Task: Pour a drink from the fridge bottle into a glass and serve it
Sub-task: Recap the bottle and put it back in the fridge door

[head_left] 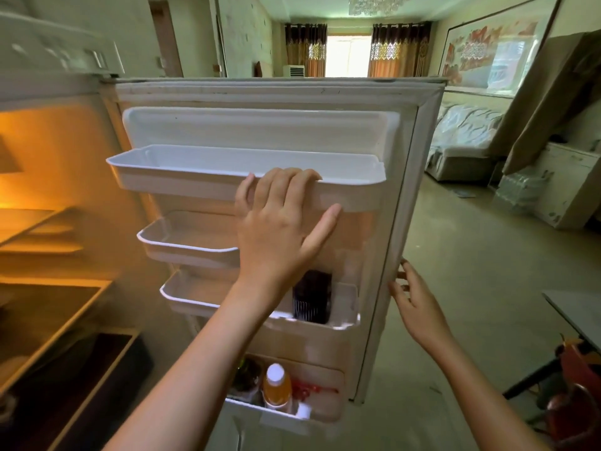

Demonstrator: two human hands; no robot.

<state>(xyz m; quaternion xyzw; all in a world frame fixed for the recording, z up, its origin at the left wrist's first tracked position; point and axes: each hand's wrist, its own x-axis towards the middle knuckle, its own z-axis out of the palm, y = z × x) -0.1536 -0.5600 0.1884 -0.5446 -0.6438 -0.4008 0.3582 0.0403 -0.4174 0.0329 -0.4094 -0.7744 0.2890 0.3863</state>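
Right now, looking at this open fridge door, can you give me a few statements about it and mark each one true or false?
1. The left hand rests on the top door shelf. True.
2. The right hand holds the orange bottle. False: it touches the door's outer edge, and the bottle stands untouched in the bottom shelf.
3. The top door shelf looks empty. True.
4. The orange bottle has a red cap. False: its cap is white.
5. The fridge door is shut. False: it stands open, its inner side facing the camera.
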